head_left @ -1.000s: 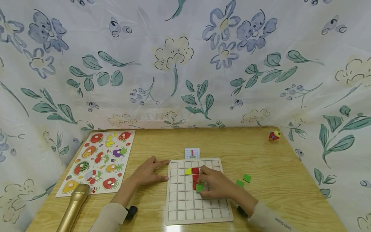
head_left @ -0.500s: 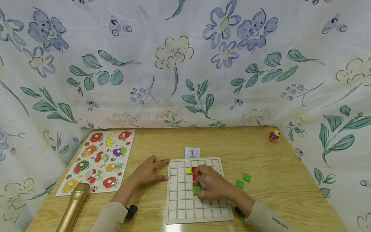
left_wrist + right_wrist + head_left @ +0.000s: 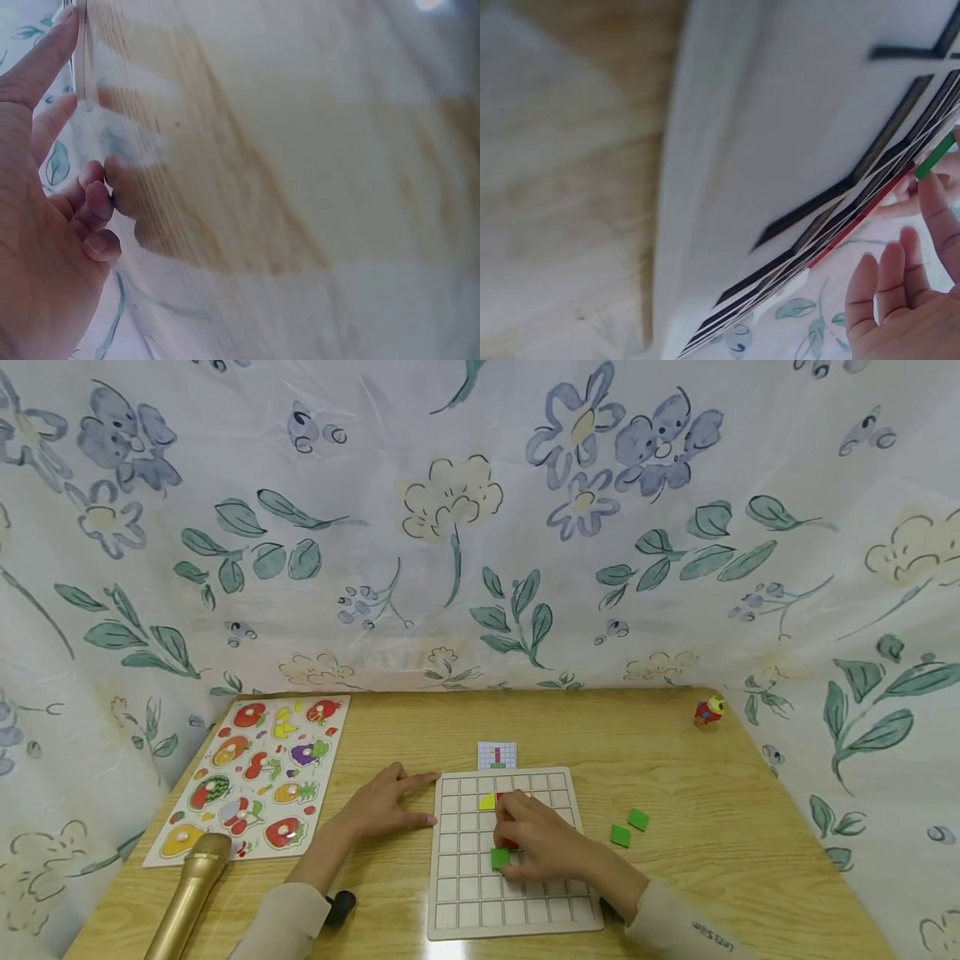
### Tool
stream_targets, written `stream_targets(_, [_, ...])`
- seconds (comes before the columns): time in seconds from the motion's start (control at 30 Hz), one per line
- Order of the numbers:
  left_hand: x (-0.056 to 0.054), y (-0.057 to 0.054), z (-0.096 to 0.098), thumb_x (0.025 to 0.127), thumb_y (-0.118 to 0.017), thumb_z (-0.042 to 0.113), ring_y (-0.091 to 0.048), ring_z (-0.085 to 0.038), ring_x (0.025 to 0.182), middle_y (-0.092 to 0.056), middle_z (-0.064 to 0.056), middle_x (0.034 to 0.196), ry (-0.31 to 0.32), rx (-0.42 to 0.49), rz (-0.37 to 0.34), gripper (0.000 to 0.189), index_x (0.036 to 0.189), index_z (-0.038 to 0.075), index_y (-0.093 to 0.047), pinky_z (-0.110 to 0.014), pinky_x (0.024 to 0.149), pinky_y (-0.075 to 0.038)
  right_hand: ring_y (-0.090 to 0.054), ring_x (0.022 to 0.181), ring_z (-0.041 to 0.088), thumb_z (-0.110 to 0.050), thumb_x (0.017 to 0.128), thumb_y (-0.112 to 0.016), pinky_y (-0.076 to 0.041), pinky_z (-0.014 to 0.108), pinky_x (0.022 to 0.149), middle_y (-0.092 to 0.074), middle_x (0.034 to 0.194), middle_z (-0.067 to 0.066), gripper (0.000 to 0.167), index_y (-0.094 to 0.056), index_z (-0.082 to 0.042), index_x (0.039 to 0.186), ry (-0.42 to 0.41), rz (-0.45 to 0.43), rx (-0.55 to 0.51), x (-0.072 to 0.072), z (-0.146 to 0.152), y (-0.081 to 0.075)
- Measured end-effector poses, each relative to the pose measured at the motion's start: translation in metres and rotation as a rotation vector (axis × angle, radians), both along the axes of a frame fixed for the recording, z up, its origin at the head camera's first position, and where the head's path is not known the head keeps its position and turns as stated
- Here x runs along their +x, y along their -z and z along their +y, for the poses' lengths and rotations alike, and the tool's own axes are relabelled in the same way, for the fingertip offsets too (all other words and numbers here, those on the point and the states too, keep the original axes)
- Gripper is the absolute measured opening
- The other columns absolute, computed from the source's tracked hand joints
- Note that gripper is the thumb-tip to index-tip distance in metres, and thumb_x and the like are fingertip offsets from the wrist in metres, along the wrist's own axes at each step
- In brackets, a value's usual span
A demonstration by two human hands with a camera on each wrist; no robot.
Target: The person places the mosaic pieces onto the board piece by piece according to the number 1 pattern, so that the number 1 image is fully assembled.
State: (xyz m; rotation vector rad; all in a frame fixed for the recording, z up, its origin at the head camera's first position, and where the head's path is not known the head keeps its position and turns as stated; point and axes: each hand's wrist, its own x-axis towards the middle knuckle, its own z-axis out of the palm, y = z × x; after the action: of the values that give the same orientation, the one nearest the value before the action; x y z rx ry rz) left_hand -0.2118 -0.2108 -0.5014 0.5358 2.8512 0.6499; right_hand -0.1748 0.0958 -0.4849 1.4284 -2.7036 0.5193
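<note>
My right hand (image 3: 551, 843) pinches a small green square tile (image 3: 499, 859) low over the white gridded board (image 3: 457, 889); whether the tile touches the board I cannot tell. The right wrist view shows that green tile (image 3: 935, 155) edge-on at the fingertips. Under the fingers runs a column of red tiles (image 3: 501, 796), mostly covered by the hand. Left of its top sits a yellow piece (image 3: 487, 802) with a slanted corner. My left hand (image 3: 378, 806) rests at the board's left edge, index finger and thumb stretched out against it. Its other fingers (image 3: 97, 199) bend loosely.
Two loose green tiles (image 3: 638, 819) lie right of the board. A small printed pattern card (image 3: 497, 755) lies behind it. On the left are a fruit puzzle board (image 3: 262, 797) and a gold microphone (image 3: 187, 893). A small toy figure (image 3: 708, 711) stands at the back right.
The right hand has moved a little left and nearer to me with the green tile, from beside the lower red tiles to below and left of them. The left hand has stayed put.
</note>
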Motion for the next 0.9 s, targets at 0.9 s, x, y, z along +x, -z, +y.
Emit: stream_targets(0.9, [0.001,0.002,-0.001,0.078,-0.072,0.065,-0.036,-0.014,0.074,-0.039,0.0,0.091,0.002,-0.001,0.016,0.075,0.144,0.036,-0.052,-0.028,0.062,-0.03,-0.037,0.092,0.01,-0.034,0.076,-0.079,-0.037,0.022,0.078,-0.044,0.1,-0.005,0.022,-0.065,-0.018,0.081,-0.018,0.095,0.106,0.007,-0.013,-0.003])
